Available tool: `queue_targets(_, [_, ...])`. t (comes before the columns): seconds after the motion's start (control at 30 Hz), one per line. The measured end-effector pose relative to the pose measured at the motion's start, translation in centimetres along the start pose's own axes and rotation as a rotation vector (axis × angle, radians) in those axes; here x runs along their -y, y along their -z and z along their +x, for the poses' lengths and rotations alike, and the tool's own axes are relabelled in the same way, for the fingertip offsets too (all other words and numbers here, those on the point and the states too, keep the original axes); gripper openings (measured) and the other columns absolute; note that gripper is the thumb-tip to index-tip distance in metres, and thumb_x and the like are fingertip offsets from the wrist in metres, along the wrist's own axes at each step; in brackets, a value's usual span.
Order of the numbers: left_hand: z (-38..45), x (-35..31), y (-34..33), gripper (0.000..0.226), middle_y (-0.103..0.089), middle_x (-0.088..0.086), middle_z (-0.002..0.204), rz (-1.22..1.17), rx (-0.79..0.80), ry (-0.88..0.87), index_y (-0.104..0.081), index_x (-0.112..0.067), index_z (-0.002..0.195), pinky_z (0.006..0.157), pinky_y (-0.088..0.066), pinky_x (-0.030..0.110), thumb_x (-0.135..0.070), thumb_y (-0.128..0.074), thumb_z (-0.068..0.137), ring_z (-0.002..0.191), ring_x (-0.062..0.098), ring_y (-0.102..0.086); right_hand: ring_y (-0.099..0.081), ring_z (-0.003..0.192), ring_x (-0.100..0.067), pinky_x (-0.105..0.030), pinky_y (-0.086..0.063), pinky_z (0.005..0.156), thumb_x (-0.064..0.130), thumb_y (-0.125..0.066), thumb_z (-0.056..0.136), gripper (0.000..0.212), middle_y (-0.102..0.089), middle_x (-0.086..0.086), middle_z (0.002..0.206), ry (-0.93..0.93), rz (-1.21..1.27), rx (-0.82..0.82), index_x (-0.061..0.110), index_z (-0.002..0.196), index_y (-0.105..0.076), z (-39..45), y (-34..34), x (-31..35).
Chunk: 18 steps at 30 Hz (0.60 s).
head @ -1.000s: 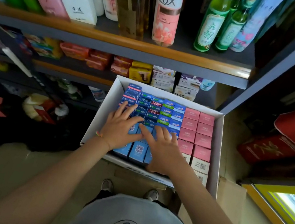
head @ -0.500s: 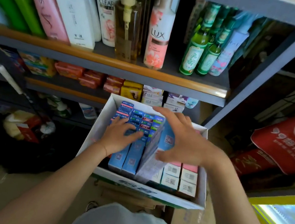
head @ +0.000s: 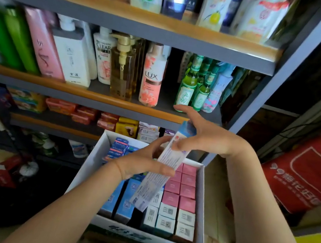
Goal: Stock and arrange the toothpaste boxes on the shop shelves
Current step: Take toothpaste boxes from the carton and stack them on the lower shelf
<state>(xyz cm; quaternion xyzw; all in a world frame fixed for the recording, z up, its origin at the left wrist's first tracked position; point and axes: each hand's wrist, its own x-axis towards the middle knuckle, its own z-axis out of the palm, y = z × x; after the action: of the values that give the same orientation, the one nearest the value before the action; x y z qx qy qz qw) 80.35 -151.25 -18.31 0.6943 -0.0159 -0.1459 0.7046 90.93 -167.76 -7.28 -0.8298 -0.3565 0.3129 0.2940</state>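
We saw soft daylight on the shelves [head: 129, 22], and it was brightest on the right. The bottom left corner was very dark. A bright glare shone at the bottom right edge. The top row of packets [head: 258, 12] looked smeared and blurry. The shelf lines bent near the edges. The bottles [head: 152, 75] in the middle looked sharper, with labels we could read.

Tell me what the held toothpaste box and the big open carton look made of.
Toothpaste box: thin printed card, slightly glossy, going by its sharp folded edges. Carton: thicker white board, matte, with stiff upright walls; probably corrugated, though no cut edge shows clearly.
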Motion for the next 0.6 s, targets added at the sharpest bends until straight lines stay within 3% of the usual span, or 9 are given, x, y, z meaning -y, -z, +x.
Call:
queue_targets(0.07, [0.0, -0.1, -0.5, 0.074, -0.065, -0.017, 0.121, -0.087, -0.029, 0.017, -0.048, -0.046, 0.125, 0.086, -0.052, 0.021, -0.04, -0.079, 0.058, 0.109, 0.0, -0.062, -0.04, 0.133, -0.017, -0.032, -0.038, 0.101, 0.044, -0.074, 0.083, 0.09, -0.043, 0.008, 0.134, -0.033, 0.035, -0.038, 0.049, 0.149, -0.015, 0.4, 0.0, -0.6])
queue_targets(0.17, [-0.4, 0.3, -1.0, 0.063, -0.075, -0.002, 0.102, -0.38, -0.09, 0.073, -0.07, -0.026, 0.112, 0.076, -0.057, 0.031, -0.044, -0.083, 0.053, 0.091, 0.015, -0.072, -0.03, 0.143, -0.018, -0.044, -0.033, 0.112, 0.072, -0.067, 0.074, 0.089, -0.035, 0.006, 0.152, -0.045, 0.217, -0.276, 0.054, 0.146, -0.017, 1.7, -1.6, -2.0])
queue_targets(0.23, [-0.6, 1.1, -1.0, 0.059, -0.073, 0.011, 0.109, -0.627, -0.197, 0.108, -0.078, -0.022, 0.106, 0.083, -0.057, 0.041, -0.055, -0.083, 0.057, 0.095, 0.026, -0.071, -0.032, 0.142, -0.017, -0.047, -0.034, 0.112, 0.078, -0.062, 0.071, 0.087, -0.038, 0.003, 0.152, -0.04, 0.451, -0.438, 0.049, 0.144, -0.025, 2.8, -3.5, -3.3])
queue_targets(0.27, [-0.7, 1.7, -0.8, 0.06, -0.069, 0.015, 0.119, -0.723, -0.246, 0.104, -0.076, -0.023, 0.113, 0.093, -0.053, 0.048, -0.059, -0.076, 0.065, 0.105, 0.031, -0.068, -0.04, 0.136, -0.017, -0.043, -0.038, 0.108, 0.074, -0.06, 0.075, 0.081, -0.044, 0.002, 0.148, -0.069, 0.547, -0.484, 0.042, 0.144, -0.031, 3.3, -4.8, -3.9])
queue_targets(0.33, [-1.1, 2.5, -0.7, 0.062, -0.059, 0.016, 0.137, -0.869, -0.303, 0.073, -0.065, -0.025, 0.131, 0.111, -0.037, 0.056, -0.064, -0.058, 0.082, 0.126, 0.037, -0.055, -0.057, 0.115, -0.011, -0.031, -0.046, 0.091, 0.067, -0.056, 0.085, 0.062, -0.056, 0.004, 0.133, -0.192, 0.658, -0.445, 0.031, 0.135, -0.044, 3.5, -7.3, -4.6])
queue_targets(0.43, [-1.4, 3.1, -0.9, 0.068, -0.053, 0.016, 0.144, -0.97, -0.34, 0.052, -0.055, -0.024, 0.141, 0.115, -0.03, 0.057, -0.066, -0.044, 0.089, 0.135, 0.038, -0.047, -0.071, 0.087, -0.011, -0.027, -0.054, 0.072, 0.058, -0.056, 0.091, 0.037, -0.074, 0.005, 0.105, -0.311, 0.797, -0.202, 0.028, 0.111, -0.06, 3.3, -11.3, -5.3])
queue_targets(0.5, [-1.8, 3.1, -1.0, 0.07, -0.053, 0.016, 0.144, -0.992, -0.363, 0.079, -0.051, -0.024, 0.144, 0.114, -0.031, 0.056, -0.065, -0.041, 0.089, 0.134, 0.038, -0.047, -0.075, 0.082, -0.016, -0.03, -0.058, 0.07, 0.054, -0.061, 0.089, 0.036, -0.077, 0.003, 0.093, -0.328, 0.937, -0.132, 0.026, 0.113, -0.063, 3.1, -13.3, -5.3])
queue_targets(0.6, [-3.2, 3.3, -0.6, 0.065, -0.054, 0.017, 0.143, -0.97, -0.365, 0.127, -0.057, -0.024, 0.14, 0.114, -0.032, 0.057, -0.065, -0.04, 0.092, 0.134, 0.039, -0.048, -0.074, 0.09, -0.024, -0.042, -0.06, 0.08, 0.046, -0.068, 0.088, 0.043, -0.076, -0.004, 0.102, -0.283, 1.111, -0.163, 0.02, 0.121, -0.061, 3.2, -15.0, -5.0])
